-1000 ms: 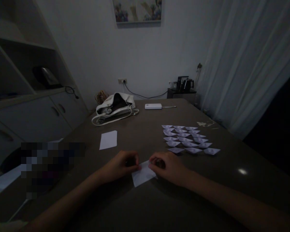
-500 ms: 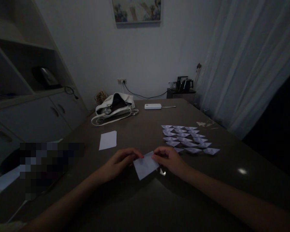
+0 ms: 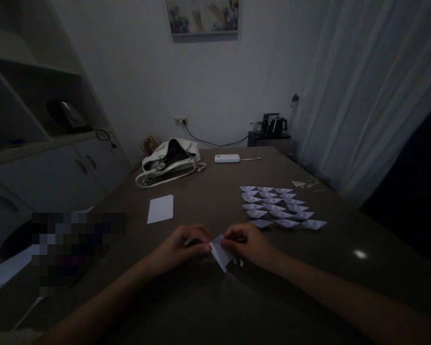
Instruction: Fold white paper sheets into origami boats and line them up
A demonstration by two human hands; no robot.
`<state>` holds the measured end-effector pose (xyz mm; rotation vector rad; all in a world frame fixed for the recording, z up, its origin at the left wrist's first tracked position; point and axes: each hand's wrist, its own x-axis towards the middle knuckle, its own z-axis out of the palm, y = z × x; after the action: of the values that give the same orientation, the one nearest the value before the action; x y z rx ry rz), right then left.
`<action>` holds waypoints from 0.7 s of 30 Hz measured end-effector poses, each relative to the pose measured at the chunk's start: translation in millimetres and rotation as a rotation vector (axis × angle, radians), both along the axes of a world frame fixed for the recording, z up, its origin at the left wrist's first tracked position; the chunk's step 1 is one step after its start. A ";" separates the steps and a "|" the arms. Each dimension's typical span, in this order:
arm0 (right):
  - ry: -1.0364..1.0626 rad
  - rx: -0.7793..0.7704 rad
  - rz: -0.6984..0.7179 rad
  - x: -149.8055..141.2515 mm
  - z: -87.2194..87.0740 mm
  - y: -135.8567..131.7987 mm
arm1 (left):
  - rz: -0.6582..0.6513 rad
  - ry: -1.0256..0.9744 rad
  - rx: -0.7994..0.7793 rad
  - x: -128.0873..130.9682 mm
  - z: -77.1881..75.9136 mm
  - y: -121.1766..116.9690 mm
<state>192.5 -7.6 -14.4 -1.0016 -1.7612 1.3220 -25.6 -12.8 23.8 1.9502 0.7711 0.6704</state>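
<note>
Between my two hands is a small piece of white paper (image 3: 222, 253), folded and tilted above the table (image 3: 201, 306). My left hand (image 3: 191, 243) pinches its left edge between thumb and fingers. My right hand (image 3: 247, 243) grips the upper right part, its fingertips closed on the paper. Just beyond my right hand, several folded white paper boats (image 3: 276, 207) stand in rows. A stack of white paper sheets (image 3: 160, 209) lies flat to the left, past my left hand.
A white handbag (image 3: 172, 160) sits at the table's far left, and a white power bank (image 3: 227, 158) with a short cable lies at the back. Kettles (image 3: 277, 125) stand on a dark cabinet behind. A blurred-out patch (image 3: 75, 249) covers items at the left edge.
The paper has turned from a flat, wide face to a narrower, folded shape seen more edge-on. Both hands have come slightly nearer to me, and the left has moved closer to the right.
</note>
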 end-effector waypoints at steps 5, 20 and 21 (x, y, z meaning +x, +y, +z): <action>0.067 -0.045 0.035 -1.3 0.0 -3.5 | 0.116 0.045 -0.107 6.8 -6.1 -1.2; 0.188 -0.147 0.063 -1.8 -5.0 -4.2 | 0.271 -0.053 -0.289 15.3 -11.7 -1.3; 0.189 -0.155 0.066 -1.7 -4.8 -4.4 | 0.275 -0.058 -0.290 15.1 -12.4 -1.1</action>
<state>190.9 -11.9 -19.2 -0.8754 -1.5810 1.5607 -10.5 -13.9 11.4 1.5709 1.0503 0.7300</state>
